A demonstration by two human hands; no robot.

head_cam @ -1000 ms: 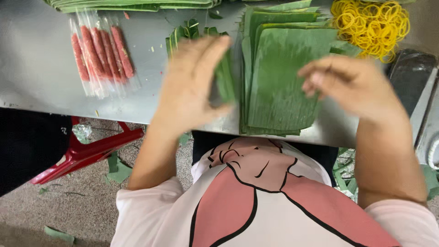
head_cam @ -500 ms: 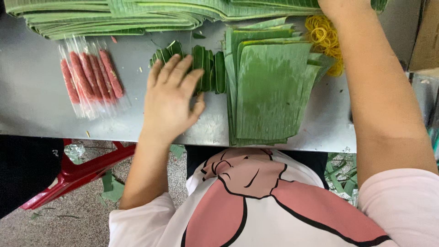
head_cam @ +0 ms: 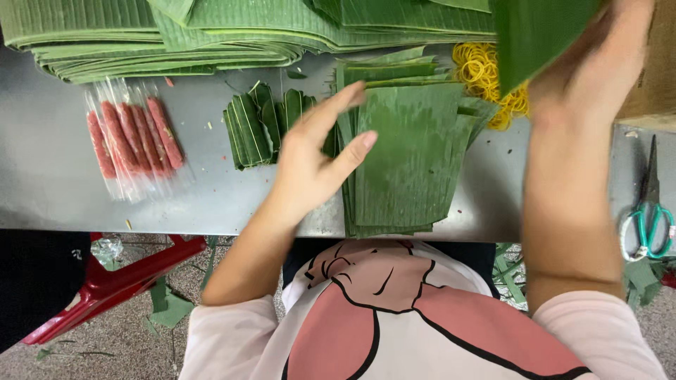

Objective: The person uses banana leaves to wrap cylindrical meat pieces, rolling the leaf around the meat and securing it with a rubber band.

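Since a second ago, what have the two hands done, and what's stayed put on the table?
The right hand went up past the rubber bands and now lifts a leaf piece. The left hand slid right, fingers now over the cut leaf stack. The wrapped sausages, folded strips and big leaf pile stayed.

Leaf stack (head_cam: 412, 155): deep green, fine parallel ribbing. Beside the stack, strips (head_cam: 257, 127): darker green, pale midlines. Past the strips, sausages (head_cam: 134, 137): pinkish red in clear wrap. Behind the stack, bands (head_cam: 486, 70): bright yellow. Table (head_cam: 56, 183): dull grey. Scissors (head_cam: 648, 218): teal handles.
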